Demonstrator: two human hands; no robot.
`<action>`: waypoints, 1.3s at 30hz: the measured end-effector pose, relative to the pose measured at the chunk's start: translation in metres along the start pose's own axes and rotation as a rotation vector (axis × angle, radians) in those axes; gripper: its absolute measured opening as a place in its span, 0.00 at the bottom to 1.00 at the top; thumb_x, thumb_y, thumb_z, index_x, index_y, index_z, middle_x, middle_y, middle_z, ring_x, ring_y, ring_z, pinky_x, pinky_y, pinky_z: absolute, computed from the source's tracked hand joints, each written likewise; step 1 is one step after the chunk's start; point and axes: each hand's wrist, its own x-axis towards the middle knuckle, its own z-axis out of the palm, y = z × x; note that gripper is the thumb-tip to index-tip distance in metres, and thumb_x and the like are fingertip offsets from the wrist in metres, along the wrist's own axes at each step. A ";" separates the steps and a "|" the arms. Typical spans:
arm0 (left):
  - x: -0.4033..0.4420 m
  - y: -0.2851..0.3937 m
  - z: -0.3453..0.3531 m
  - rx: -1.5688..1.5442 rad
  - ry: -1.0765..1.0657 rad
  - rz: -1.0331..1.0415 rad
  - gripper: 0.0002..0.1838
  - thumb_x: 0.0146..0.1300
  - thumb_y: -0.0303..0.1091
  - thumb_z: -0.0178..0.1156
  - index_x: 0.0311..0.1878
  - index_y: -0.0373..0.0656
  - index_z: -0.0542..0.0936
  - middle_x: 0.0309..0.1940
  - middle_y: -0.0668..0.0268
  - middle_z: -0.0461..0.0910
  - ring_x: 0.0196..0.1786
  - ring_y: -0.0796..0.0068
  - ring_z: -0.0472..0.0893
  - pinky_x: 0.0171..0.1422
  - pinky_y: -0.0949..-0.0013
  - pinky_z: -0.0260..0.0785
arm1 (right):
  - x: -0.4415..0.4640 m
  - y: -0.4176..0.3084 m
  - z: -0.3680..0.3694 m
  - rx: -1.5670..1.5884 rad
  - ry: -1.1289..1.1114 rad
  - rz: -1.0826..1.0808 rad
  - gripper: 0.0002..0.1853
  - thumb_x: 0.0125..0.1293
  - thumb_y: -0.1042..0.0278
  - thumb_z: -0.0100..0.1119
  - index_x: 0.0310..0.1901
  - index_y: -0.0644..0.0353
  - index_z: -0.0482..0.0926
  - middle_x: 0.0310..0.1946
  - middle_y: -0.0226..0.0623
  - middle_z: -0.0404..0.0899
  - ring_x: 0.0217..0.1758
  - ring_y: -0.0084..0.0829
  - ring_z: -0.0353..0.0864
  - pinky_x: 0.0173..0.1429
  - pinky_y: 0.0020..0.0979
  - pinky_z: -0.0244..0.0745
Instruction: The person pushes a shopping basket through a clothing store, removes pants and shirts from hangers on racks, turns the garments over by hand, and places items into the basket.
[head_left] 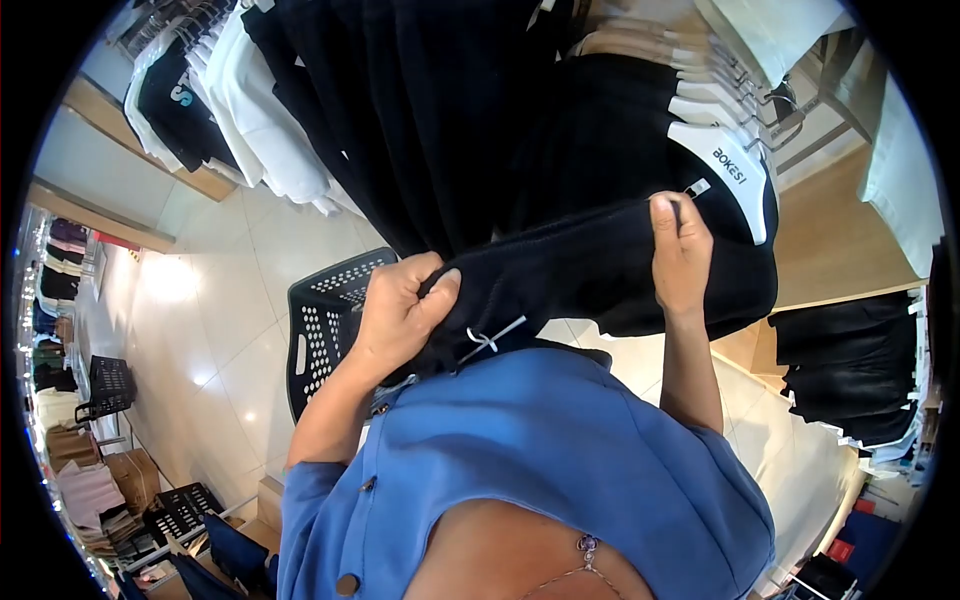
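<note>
A black garment (pixel 570 265) is stretched sideways in front of my body, held at both ends. My left hand (pixel 405 310) is closed on its left end, beside a white drawstring or tag cord (pixel 490 340). On the right, my right hand (pixel 682 250) pinches the upper edge of the cloth, near a small white tag (pixel 699 187). Just behind that hand hangs a white hanger (pixel 725 170) marked BOKESI, with black clothing on the rack around it.
A dark perforated basket (pixel 320 330) stands at the left behind my left hand. White shirts (pixel 260 130) and black garments (pixel 400 100) hang ahead. Folded black clothes (pixel 850 365) are at the right. More baskets (pixel 108 385) stand far left.
</note>
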 end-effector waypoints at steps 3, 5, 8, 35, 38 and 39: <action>-0.007 0.005 0.001 -0.012 -0.049 0.090 0.14 0.57 0.31 0.54 0.21 0.34 0.67 0.13 0.57 0.63 0.17 0.77 0.63 0.22 0.68 0.57 | 0.001 -0.006 0.004 -0.180 -0.001 -0.173 0.12 0.62 0.64 0.54 0.43 0.62 0.75 0.34 0.43 0.79 0.37 0.42 0.78 0.43 0.31 0.72; -0.009 0.015 0.001 -0.048 -0.177 0.023 0.13 0.56 0.30 0.55 0.21 0.33 0.67 0.15 0.55 0.66 0.17 0.71 0.66 0.23 0.67 0.59 | 0.009 -0.021 0.002 -0.328 -0.026 -0.529 0.17 0.59 0.60 0.57 0.45 0.62 0.74 0.35 0.43 0.78 0.38 0.42 0.78 0.45 0.34 0.71; -0.006 0.014 0.008 0.058 -0.233 0.229 0.13 0.55 0.30 0.56 0.21 0.34 0.67 0.17 0.55 0.67 0.19 0.56 0.68 0.23 0.63 0.60 | 0.001 -0.060 0.021 -0.155 -0.375 -0.918 0.28 0.54 0.47 0.59 0.49 0.61 0.73 0.34 0.42 0.78 0.37 0.41 0.78 0.47 0.35 0.70; -0.097 -0.033 -0.016 -0.869 0.292 -0.386 0.17 0.54 0.40 0.66 0.36 0.36 0.74 0.31 0.65 0.78 0.32 0.76 0.78 0.38 0.73 0.73 | 0.013 -0.016 0.049 0.093 -0.831 -0.657 0.19 0.59 0.54 0.58 0.18 0.58 0.74 0.14 0.38 0.73 0.17 0.32 0.72 0.23 0.29 0.64; -0.100 -0.011 -0.020 -0.775 0.166 -0.317 0.18 0.53 0.43 0.67 0.30 0.36 0.75 0.24 0.70 0.74 0.27 0.83 0.71 0.30 0.79 0.64 | 0.020 -0.005 0.059 -0.002 -1.023 -0.660 0.22 0.62 0.49 0.52 0.18 0.57 0.73 0.15 0.39 0.73 0.19 0.36 0.74 0.25 0.32 0.67; -0.102 -0.009 -0.021 -0.782 0.140 -0.290 0.18 0.53 0.43 0.66 0.30 0.36 0.75 0.24 0.70 0.73 0.27 0.83 0.70 0.29 0.79 0.63 | 0.024 -0.003 0.063 -0.044 -1.033 -0.703 0.21 0.62 0.49 0.52 0.19 0.56 0.74 0.15 0.39 0.73 0.20 0.37 0.74 0.26 0.33 0.67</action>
